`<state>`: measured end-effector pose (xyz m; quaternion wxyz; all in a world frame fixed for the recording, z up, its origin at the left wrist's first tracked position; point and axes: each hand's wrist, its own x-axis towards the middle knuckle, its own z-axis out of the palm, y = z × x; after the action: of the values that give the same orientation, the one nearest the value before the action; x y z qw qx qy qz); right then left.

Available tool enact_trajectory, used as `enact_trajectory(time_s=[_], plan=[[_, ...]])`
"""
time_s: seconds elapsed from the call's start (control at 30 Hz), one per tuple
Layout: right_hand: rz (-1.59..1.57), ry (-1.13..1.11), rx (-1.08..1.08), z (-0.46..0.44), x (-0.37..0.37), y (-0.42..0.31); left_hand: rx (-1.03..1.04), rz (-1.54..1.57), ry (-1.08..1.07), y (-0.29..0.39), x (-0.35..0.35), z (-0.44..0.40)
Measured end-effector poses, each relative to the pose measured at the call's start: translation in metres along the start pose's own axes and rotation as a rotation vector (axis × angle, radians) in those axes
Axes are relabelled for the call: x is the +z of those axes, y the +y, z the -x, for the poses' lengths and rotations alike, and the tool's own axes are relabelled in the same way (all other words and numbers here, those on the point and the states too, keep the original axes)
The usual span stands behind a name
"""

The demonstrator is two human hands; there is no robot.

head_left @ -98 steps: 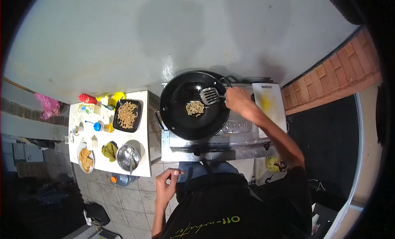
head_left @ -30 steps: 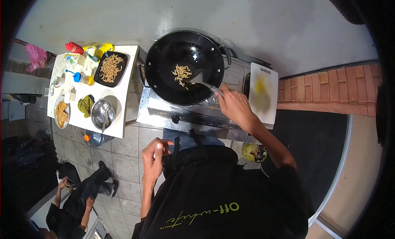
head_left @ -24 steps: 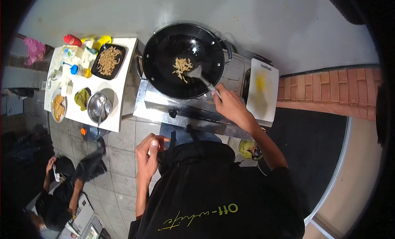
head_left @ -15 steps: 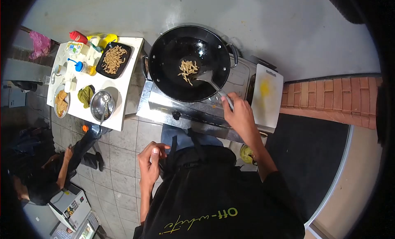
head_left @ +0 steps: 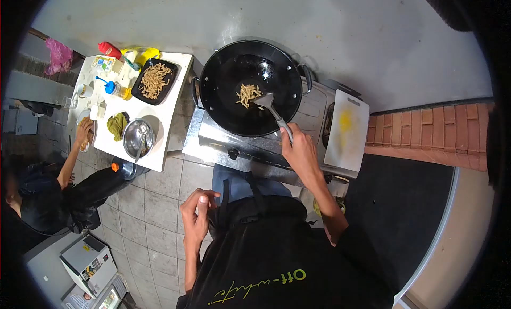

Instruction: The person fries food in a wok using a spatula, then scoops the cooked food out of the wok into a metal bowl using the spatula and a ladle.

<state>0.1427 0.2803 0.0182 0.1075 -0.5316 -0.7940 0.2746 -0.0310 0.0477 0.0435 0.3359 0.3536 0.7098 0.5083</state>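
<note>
"Where was the food?"
"The pale strips (head_left: 248, 95) lay heaped mid-wok (head_left: 250, 122), and the wok stood toward the left end of the stove (head_left: 213, 141)."
"And the fingers?"
"On the right hand (head_left: 299, 152) they were wrapped round the handle of the spatula (head_left: 265, 101), its blade just beside the strips. The left hand (head_left: 197, 210) hung before the stove's front edge, fingers curled in, thumb up against them, holding nothing I could see."
"What could have gone wrong?"
"A hard shove of the blade might have slid the wok or flung strips over its rim, I judged, since no hand steadied it. If there was heat below, which I couldn't tell, an unstirred heap could have scorched."
"Anything else?"
"The cutting board (head_left: 343, 146) at the stove's right edge; a wide forearm swing might have knocked it."
</note>
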Motion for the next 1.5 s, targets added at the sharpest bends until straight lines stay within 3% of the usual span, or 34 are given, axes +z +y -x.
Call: enact_trajectory(time_s=[0.3,0.5,0.7,0.8,1.07,1.2,1.5], plan=[[-0.035,-0.044,-0.041,-0.009,0.027,0.000,-0.043,0.027,0.021,-0.002,-0.007,0.001],[-0.007,0.072,-0.041,-0.022,0.004,-0.003,-0.083,0.043,0.045,0.002,-0.012,0.001],[-0.026,0.091,-0.201,-0.074,0.006,0.006,-0.104,-0.024,-0.009,0.009,-0.011,0.000],[0.042,-0.060,-0.339,-0.079,0.013,0.015,-0.116,-0.070,0.000,0.016,-0.012,-0.001],[0.062,-0.157,-0.279,-0.032,-0.038,0.041,-0.212,0.006,0.071,0.001,-0.005,0.014],[0.110,-0.142,-0.239,-0.014,-0.059,0.042,-0.182,-0.035,-0.035,0.011,0.004,-0.004],[0.005,-0.143,-0.216,-0.031,-0.008,0.039,-0.150,-0.011,-0.028,0.009,0.001,-0.016]])
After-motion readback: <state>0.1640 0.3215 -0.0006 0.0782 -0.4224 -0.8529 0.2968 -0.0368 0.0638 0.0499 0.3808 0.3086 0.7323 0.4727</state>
